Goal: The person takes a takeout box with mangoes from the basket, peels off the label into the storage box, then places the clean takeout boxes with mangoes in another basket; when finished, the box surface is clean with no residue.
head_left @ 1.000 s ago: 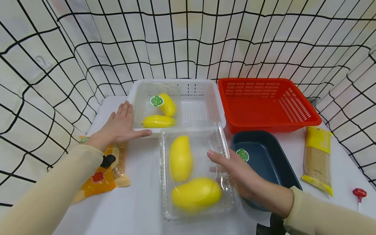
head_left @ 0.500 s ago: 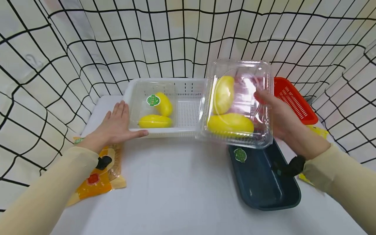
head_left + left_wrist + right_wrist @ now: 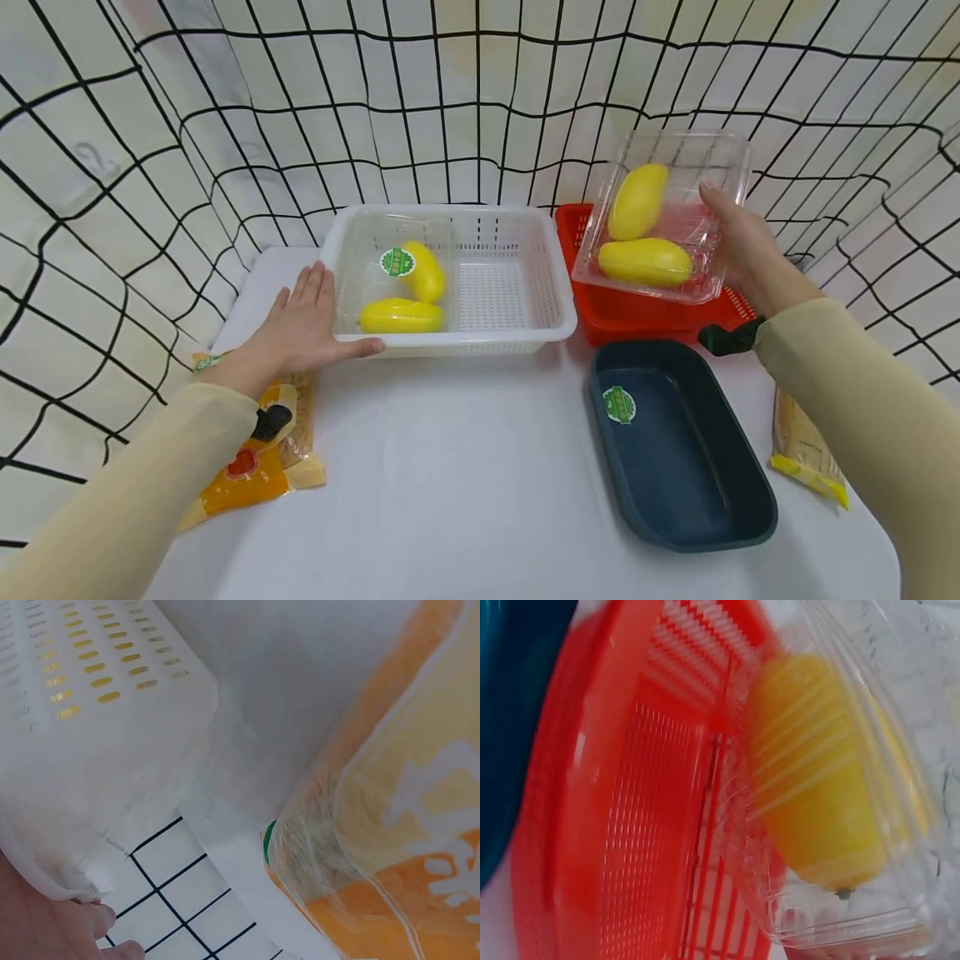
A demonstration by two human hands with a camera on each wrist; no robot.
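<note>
My right hand [image 3: 750, 246] grips the right side of a clear plastic clamshell box [image 3: 684, 223], thumb over the top. Two yellow mangoes lie inside, an upright one [image 3: 637, 202] and a sideways one [image 3: 645, 261]. The tilted box hangs over the red basket [image 3: 633, 318], whose slotted wall [image 3: 649, 817] shows beside it in the right wrist view. My left hand [image 3: 300, 329] lies with straight fingers along the left end of the white basket [image 3: 551, 325], thumb at its front rim. Inside that basket sits another clear box [image 3: 363, 250] with two mangoes [image 3: 401, 317].
A dark blue tray [image 3: 690, 450] stands in front of the red basket. An orange bag [image 3: 247, 475] lies under my left forearm, and a yellow-ended packet [image 3: 806, 442] is partly covered by my right sleeve. Black wire mesh [image 3: 480, 104] encloses the back and sides.
My right hand has lifted the box of mangoes from the front middle, carrying it back and right to over the red basket. The left hand stays at the white basket.
</note>
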